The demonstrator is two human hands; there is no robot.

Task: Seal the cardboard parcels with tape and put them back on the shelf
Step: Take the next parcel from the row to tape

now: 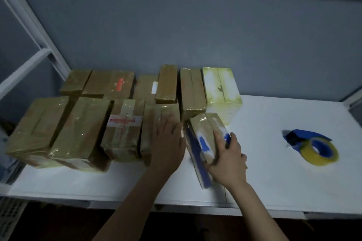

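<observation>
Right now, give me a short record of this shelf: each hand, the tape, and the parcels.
left hand: flat on a brown parcel in the front row
right hand: grips the blue-marked parcel, tilted, right of that row
tape dispenser: lies on the white shelf, right of both hands, untouched
other parcels: two rows on the shelf's left part

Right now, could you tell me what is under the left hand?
A brown tape-wrapped cardboard parcel; the left hand rests flat on it, hiding that patch of its top.
</observation>
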